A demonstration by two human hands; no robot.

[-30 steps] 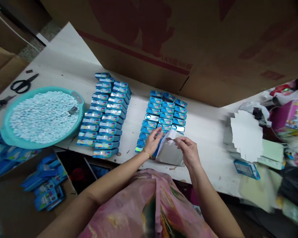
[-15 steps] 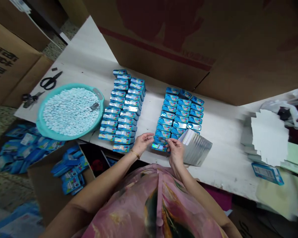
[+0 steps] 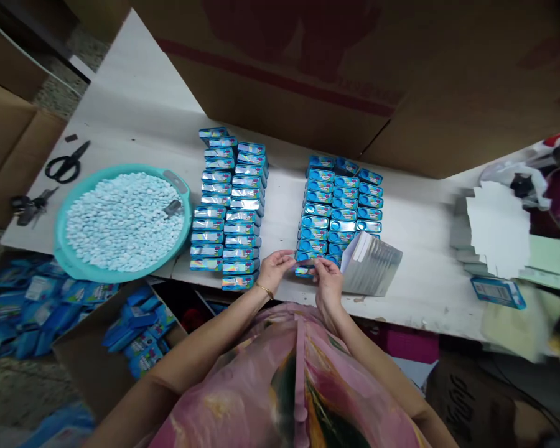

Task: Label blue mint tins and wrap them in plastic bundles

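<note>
My left hand [image 3: 276, 270], with a bracelet at the wrist, has its fingertips pinched together at the near end of the right-hand rows of small blue tins [image 3: 315, 227]. My right hand [image 3: 329, 281] pinches just opposite. A thin, small piece seems to stretch between the two sets of fingertips, over the nearest tins; its kind cannot be made out. Beside my right hand stands a grey-white stack of thin sheets or cards [image 3: 376, 264], tilted on the table. Two more columns of upright blue packs [image 3: 241, 239] are to the left of my left hand.
At left a turquoise basin [image 3: 64, 255] holds white candies and a small scoop [image 3: 172, 208]. Scissors [image 3: 68, 163] lie beyond it. A large cardboard box [image 3: 280, 74] closes off the back. White cut card [image 3: 498, 230] is piled at right. Below left, an open carton [image 3: 91, 339] contains blue packs.
The view has shifted slightly. My hands stay close together at the near tins, fingertips pinched, with the left hand a little nearer the right.
</note>
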